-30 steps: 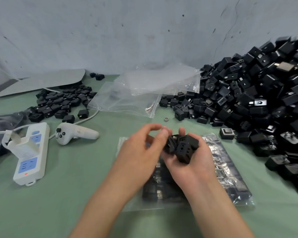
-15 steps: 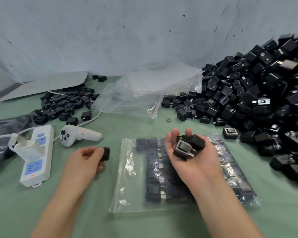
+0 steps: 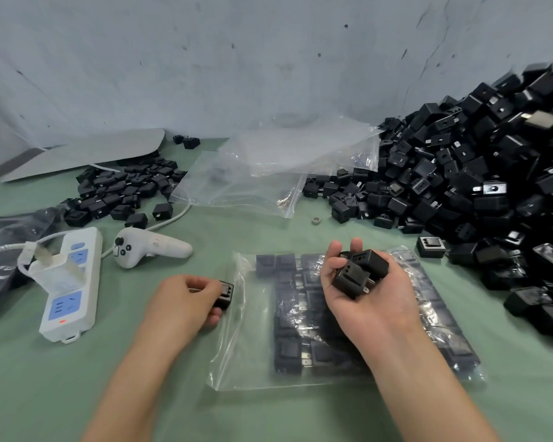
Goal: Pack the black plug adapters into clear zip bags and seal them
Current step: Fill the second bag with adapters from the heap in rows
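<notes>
Black adapter (image 3: 225, 291), pinched by left hand (image 3: 182, 303) at the mouth of the bag (image 3: 237, 362), apparently awaits insertion; right hand (image 3: 374, 301) clasps spares (image 3: 361, 269) ready.

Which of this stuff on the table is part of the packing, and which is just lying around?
Part of the job: the single adapter pinched in the left hand, the handful of adapters in the right hand, the part-filled zip bag, the big adapter pile, the spare clear bags.
Lying about: the power strip, the white controller, the small ring, the grey board.
</notes>
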The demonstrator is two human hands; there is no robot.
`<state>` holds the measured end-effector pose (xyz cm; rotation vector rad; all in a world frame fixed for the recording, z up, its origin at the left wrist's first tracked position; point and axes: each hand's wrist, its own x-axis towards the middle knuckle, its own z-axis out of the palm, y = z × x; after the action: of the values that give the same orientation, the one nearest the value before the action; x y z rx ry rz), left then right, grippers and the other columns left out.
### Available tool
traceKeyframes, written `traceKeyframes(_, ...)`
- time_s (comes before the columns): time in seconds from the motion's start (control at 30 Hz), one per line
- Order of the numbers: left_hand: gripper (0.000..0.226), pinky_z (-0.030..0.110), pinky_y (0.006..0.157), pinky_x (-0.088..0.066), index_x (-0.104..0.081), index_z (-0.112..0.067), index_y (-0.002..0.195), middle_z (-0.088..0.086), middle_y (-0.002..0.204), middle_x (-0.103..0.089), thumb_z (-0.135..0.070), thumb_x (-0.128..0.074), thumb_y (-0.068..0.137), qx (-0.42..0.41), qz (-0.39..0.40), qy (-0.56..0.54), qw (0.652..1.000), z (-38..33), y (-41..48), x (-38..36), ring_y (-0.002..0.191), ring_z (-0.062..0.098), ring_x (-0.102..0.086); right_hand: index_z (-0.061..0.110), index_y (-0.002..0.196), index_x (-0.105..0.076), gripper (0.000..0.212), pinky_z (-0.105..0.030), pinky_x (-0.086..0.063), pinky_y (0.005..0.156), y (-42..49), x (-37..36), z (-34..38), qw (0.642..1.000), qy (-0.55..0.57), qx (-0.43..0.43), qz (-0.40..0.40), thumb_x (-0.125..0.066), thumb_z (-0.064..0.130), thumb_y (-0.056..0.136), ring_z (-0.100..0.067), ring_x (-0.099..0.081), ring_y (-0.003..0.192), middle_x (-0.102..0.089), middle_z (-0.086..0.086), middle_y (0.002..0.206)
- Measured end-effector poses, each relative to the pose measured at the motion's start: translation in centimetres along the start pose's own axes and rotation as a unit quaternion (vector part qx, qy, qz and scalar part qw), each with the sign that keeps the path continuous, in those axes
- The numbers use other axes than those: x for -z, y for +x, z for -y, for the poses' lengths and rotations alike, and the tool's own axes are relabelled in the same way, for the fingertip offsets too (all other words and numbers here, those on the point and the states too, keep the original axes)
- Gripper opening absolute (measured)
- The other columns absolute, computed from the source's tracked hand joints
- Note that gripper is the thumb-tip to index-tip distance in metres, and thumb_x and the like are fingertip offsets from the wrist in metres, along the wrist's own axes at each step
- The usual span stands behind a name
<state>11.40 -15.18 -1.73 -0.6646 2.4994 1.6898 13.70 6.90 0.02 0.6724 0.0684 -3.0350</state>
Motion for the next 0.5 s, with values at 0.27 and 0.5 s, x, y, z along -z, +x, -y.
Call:
traceKeyframes(0.27, 0.018, 0.034, 0.051, -0.060, -0.055, 0.004, 0.111, 0.023, 0.090, -0.070, -0.010, -0.055, 0.100, 0.070, 0.121, -0.171, 0.975, -1.0, -2.8, -1.0, 0.064, 0.030, -0.073, 0.008, 0.099, -0.068, 0.018, -0.028, -0.052, 0.054, -0.4, -0.2, -0.1, 1.000, 0.002, -0.004, -0.004, -0.053, 0.013, 0.090, -0.026, -0.068, 0.077, -0.065, -0.014, 0.099)
traceKeyframes(0.5, 0.022, 0.035, 0.048, -0.059, -0.058, 0.012, 0.108, 0.026, 0.076, -0.067, -0.007, -0.055, 0.098, 0.132, 0.135, -0.388, 0.902, -1.6, -3.1, 1.0, 0.065, 0.035, -0.072, 0.008, 0.098, -0.068, 0.018, -0.027, -0.053, 0.056, -0.4, 0.0, 0.1, 1.000, 0.003, -0.009, 0.001, -0.053, 0.014, 0.090, -0.026, -0.067, 0.075, -0.063, -0.017, 0.105)
